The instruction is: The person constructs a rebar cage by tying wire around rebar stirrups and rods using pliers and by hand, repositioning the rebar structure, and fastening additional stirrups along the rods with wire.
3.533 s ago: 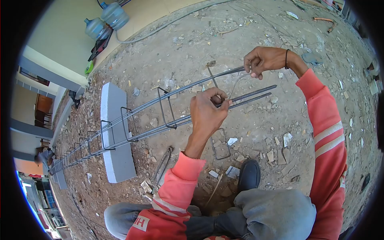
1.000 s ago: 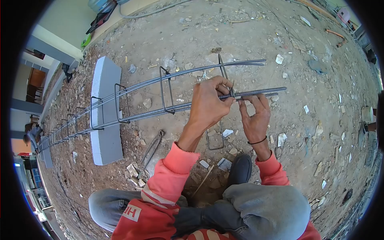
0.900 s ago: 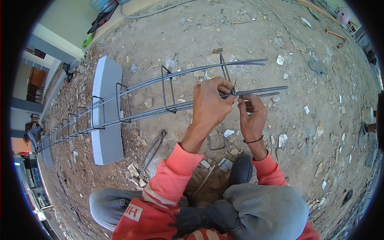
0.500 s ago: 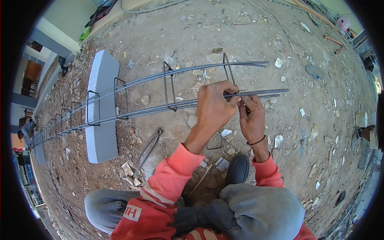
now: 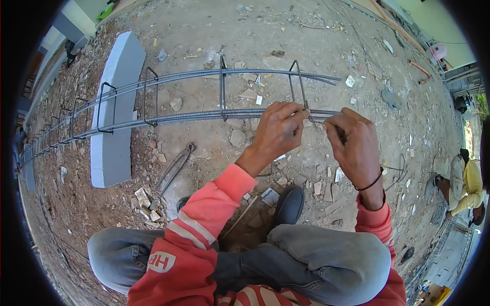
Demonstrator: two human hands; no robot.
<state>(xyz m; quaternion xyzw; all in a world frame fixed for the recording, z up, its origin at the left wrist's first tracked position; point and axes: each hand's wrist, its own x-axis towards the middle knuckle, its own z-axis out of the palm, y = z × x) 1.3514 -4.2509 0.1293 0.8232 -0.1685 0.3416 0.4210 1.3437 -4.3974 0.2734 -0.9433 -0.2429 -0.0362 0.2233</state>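
Note:
A rebar cage (image 5: 189,116) of long ribbed bars and square stirrups stretches from the far left to in front of me. Near its right end, the last stirrup (image 5: 298,84) crosses the lower bars. My left hand (image 5: 279,131) is closed in a pinch where that stirrup meets the bars, on a thin tie wire (image 5: 316,121). To its right, my right hand (image 5: 354,145) pinches the other end of this wire, its fingers curled just below the bar ends. The fingertips partly hide the wire.
A pale block (image 5: 113,153) props up the cage on the left. Long-handled pincers (image 5: 176,167) lie on the ground by my feet. Rubble and tile pieces (image 5: 270,196) litter the dirt. A person in yellow (image 5: 467,186) is at the far right.
My right hand has drawn away to the right from my left hand, with wire showing between them. The view has shifted, and a person now appears at the right edge.

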